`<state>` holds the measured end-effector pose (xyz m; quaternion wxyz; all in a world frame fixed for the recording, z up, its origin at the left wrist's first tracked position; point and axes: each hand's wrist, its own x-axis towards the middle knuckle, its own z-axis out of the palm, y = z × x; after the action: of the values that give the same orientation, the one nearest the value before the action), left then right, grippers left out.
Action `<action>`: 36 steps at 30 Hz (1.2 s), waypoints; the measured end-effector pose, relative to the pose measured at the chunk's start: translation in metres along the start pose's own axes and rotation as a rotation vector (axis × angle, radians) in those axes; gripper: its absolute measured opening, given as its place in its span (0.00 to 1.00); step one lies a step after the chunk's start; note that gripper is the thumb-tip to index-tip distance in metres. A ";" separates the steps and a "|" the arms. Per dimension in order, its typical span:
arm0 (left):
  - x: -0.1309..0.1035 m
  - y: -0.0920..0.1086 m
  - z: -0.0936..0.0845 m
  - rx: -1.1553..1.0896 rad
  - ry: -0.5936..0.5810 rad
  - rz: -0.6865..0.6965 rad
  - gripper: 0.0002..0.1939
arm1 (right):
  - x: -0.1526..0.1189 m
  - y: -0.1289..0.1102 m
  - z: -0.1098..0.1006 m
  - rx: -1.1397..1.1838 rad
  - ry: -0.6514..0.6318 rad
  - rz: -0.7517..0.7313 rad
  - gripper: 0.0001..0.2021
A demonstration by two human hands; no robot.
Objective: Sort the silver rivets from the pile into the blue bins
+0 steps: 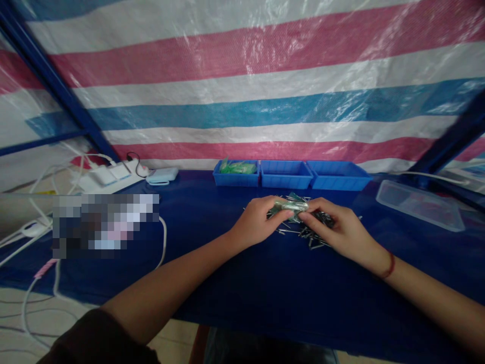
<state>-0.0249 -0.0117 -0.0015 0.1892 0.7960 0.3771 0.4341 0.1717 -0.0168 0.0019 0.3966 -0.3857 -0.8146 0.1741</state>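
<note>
Between both hands is a small greenish clear plastic packet [291, 206], held level above the table. My left hand [257, 220] pinches its left end between thumb and fingers. The right end is gripped by my right hand [337, 227], which wears a thin red band at the wrist. What the packet contains is too small to make out. Below and behind the hands lies a loose pile of thin metal pieces [312, 235], dark and silvery, like long screws or pins. My hands hide part of this pile.
Three blue bins stand in a row behind the pile; the left bin [237, 180] holds green plastic packets. At right lies a clear plastic lid or tray [420, 206]. A white power strip [109, 177], cables and a light blue case [162, 175] are at left. Striped sheeting hangs behind.
</note>
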 end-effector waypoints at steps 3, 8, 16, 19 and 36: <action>0.001 0.003 -0.003 0.119 0.073 0.058 0.06 | -0.001 -0.005 -0.003 0.032 0.017 0.048 0.12; -0.004 0.008 -0.010 0.373 0.058 0.340 0.08 | -0.001 -0.018 -0.007 0.264 -0.073 0.090 0.20; -0.005 0.006 -0.009 0.377 -0.022 0.416 0.14 | 0.000 -0.019 -0.007 0.586 -0.052 0.277 0.09; -0.004 0.008 -0.008 0.274 -0.106 0.383 0.24 | 0.001 -0.015 -0.008 0.528 -0.010 0.261 0.08; -0.004 -0.007 -0.005 0.025 0.123 -0.043 0.25 | 0.053 -0.014 -0.004 0.131 0.231 0.019 0.12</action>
<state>-0.0330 -0.0108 -0.0055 0.1651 0.7618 0.4102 0.4735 0.1470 0.0147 0.0399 0.5104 -0.3841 -0.7468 0.1850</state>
